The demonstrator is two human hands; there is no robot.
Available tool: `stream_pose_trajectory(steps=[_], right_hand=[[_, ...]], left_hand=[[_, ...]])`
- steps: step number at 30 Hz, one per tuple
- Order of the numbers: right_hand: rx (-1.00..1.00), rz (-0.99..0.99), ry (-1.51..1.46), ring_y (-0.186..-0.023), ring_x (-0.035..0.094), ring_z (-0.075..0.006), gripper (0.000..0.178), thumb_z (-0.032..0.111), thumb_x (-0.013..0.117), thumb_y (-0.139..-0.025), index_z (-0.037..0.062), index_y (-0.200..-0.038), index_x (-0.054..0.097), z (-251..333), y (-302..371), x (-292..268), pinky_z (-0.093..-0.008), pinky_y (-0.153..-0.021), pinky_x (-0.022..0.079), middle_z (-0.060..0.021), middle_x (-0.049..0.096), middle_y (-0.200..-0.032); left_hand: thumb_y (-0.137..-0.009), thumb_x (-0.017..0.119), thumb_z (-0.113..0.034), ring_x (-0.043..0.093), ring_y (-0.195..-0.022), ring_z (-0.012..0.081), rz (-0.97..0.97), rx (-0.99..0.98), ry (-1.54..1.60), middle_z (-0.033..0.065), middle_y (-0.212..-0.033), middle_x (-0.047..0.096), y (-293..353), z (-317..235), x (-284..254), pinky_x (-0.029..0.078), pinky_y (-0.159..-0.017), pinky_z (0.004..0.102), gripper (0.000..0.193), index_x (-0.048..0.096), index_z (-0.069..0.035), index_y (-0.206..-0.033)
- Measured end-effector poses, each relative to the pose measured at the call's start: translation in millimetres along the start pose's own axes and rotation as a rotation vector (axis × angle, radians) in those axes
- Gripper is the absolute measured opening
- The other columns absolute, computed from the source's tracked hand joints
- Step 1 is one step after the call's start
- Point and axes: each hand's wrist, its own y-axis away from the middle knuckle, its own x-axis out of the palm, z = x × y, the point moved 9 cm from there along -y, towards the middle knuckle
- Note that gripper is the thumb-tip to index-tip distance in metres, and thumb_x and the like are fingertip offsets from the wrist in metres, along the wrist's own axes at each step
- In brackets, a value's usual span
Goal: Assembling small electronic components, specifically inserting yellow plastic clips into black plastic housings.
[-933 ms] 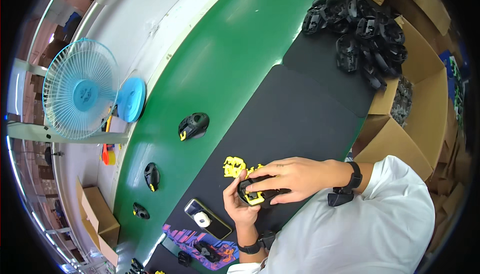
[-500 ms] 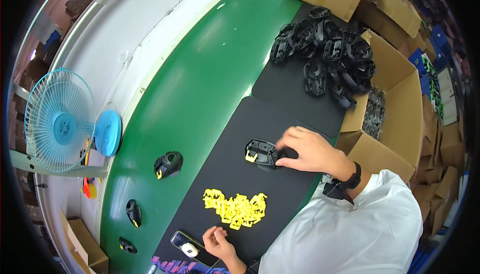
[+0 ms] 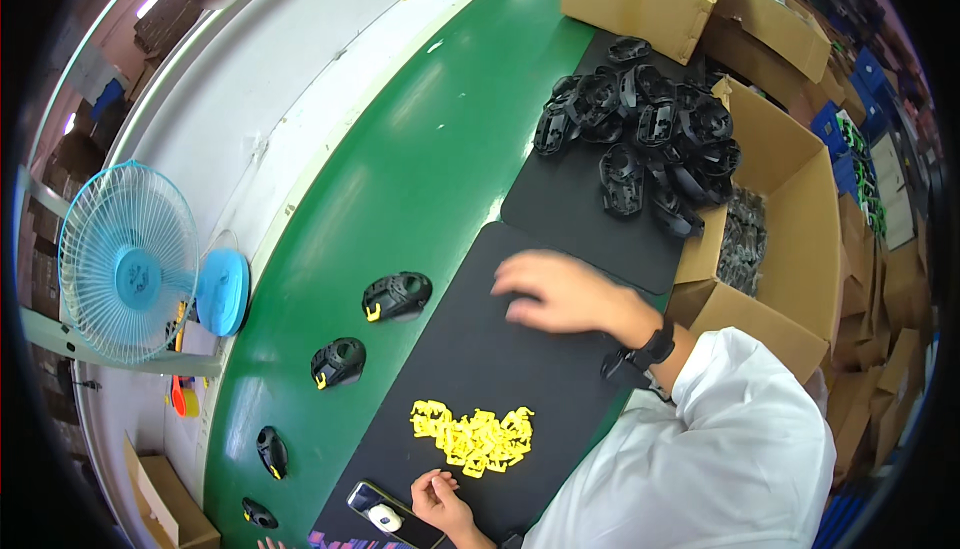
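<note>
My right hand (image 3: 555, 294) reaches over the black mat (image 3: 460, 349) with its fingers stretched out and nothing in them, a little blurred. To its left, on the green surface, lies a black computer-mouse shell (image 3: 398, 297) with a yellow clip (image 3: 373, 313) at one end. A second shell (image 3: 338, 363) with a yellow clip rests just nearer. My left hand (image 3: 440, 504) rests at the mat's near end with curled fingers; whether anything is inside is hidden. Right beside it lies a pile of loose yellow clips (image 3: 480, 439).
Several black shells (image 3: 650, 119) are heaped at the mat's far end. An open cardboard box (image 3: 790, 229) stands on the right. Two smaller black parts (image 3: 271, 452), a phone (image 3: 365, 497) and a blue fan (image 3: 130, 264) are on the left. Another person's fingertips (image 3: 270, 544) show at the bottom edge.
The shell with the yellow clip has moved left from the mat onto the green surface. My right hand has let it go and moved left. The view has shifted slightly.
</note>
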Motion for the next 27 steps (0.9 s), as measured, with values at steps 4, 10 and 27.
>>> stream_pose_trajectory(steps=[4,10,27], right_hand=[[0.316,-0.435,0.602,-0.122,0.050,-0.0387,0.047,0.015,0.075,-0.073,0.0061,-0.117,0.060,-45.3,20.4,-82.8,-0.0444,-0.102,0.043,-0.0212,0.055,-0.127],[0.484,-0.124,0.628,-0.112,0.056,-0.0354,0.046,0.020,0.072,-0.079,0.0090,-0.122,0.060,-58.3,52.5,-68.9,-0.0450,-0.100,0.041,-0.0180,0.059,-0.117],[-0.499,0.797,-0.725,-0.090,0.064,-0.0289,0.037,0.009,0.059,-0.080,0.0064,-0.117,0.061,186.6,59.8,57.6,-0.0379,-0.078,0.054,-0.0113,0.066,-0.104]], left_hand=[[-0.096,0.055,-0.008,0.057,-0.061,0.0090,0.007,0.020,-0.011,0.0068,-0.076,0.063,-1.9,-10.1,0.5,0.047,-0.053,0.0200,0.011,0.060,0.002,-0.095],[-0.096,0.056,-0.009,0.060,-0.063,0.0090,0.072,0.035,0.002,0.0077,-0.077,0.065,-7.5,-15.7,11.6,0.050,-0.056,0.0203,0.012,0.061,0.002,-0.096],[-0.082,0.051,-0.075,0.051,-0.125,0.0335,1.014,-0.364,0.690,0.0237,-0.137,0.049,24.2,-78.7,92.0,0.046,-0.099,0.0465,0.106,0.032,0.008,-0.144]])
